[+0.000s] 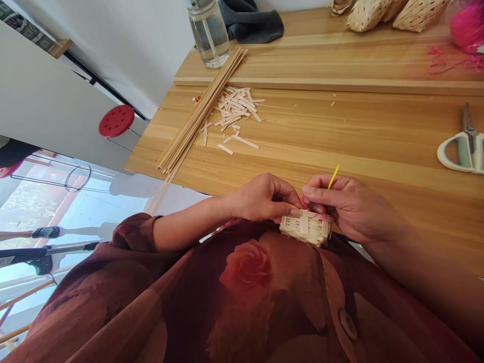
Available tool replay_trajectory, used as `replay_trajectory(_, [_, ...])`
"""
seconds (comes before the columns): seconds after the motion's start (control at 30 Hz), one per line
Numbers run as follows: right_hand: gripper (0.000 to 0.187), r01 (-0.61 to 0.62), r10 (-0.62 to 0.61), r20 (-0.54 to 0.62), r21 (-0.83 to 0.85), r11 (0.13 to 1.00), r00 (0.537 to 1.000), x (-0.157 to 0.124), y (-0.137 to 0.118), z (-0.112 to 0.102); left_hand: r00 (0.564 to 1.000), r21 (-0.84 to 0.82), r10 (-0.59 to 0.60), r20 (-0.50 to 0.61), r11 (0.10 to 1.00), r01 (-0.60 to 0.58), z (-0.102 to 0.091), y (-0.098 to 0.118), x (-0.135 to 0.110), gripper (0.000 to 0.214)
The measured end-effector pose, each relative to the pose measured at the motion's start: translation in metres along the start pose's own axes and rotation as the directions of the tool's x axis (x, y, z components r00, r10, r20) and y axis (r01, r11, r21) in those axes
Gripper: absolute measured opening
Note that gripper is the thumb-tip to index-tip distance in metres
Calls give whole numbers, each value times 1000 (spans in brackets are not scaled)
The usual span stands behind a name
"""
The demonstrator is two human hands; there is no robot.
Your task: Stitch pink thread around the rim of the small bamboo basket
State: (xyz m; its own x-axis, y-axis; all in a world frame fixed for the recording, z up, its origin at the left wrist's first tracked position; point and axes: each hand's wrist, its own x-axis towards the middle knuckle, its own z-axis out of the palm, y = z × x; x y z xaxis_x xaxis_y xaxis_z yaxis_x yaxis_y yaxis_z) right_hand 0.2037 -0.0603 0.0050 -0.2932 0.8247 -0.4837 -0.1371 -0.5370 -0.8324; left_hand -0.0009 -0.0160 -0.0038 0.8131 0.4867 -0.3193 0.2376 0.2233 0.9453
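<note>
A small woven basket [305, 228] of pale flat strips rests against my clothes at the table's front edge. My left hand [266, 196] grips its upper left rim, with the thumb lying on the near wall. Above the right part of the rim, my right hand [342, 201] is closed in a pinch. A yellow plastic needle [333, 177] sticks up from between its fingers. Pink yarn [320, 217] runs along the basket's rim and up toward the pinched fingertips. The far side of the basket is hidden by my fingers.
A bundle of long wooden strips [200, 113] lies at the left, beside a heap of short cut pieces [236, 108]. Scissors [467, 143] lie at the right. Behind the raised ledge stand a water bottle [209, 35], woven baskets [419, 15] and pink yarn ball [469, 25].
</note>
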Motion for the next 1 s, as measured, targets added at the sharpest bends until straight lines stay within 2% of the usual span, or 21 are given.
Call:
replay_trajectory(0.13, [46, 57, -57, 6, -61, 997, 998, -4, -2, 0, 1000, 102, -25, -4, 994, 26, 1, 4, 0, 28])
replay_trajectory(0.3, [46, 125, -118, 45, -231, 965, 992, -16, -7, 3, 995, 202, -38, -88, 978, 55, 7, 13, -1, 24])
replay_trajectory(0.43, [48, 211, -227, -1, -368, 906, 974, -21, -10, 5, 990, 309, 30, -137, 951, 13, 11, 17, -4, 21])
replay_trajectory(0.53, [49, 191, -212, -28, -339, 921, 977, -19, -11, 6, 986, 327, 84, -145, 944, -33, 12, 17, -6, 19])
replay_trajectory(0.7, [46, 142, -156, -30, -280, 949, 987, -17, -11, 8, 986, 309, 108, -130, 949, -63, 12, 15, -6, 22])
replay_trajectory(1.0, [41, 211, -248, -80, -318, 924, 966, -22, -13, 5, 986, 303, 112, -121, 950, -70, 10, 13, -5, 24])
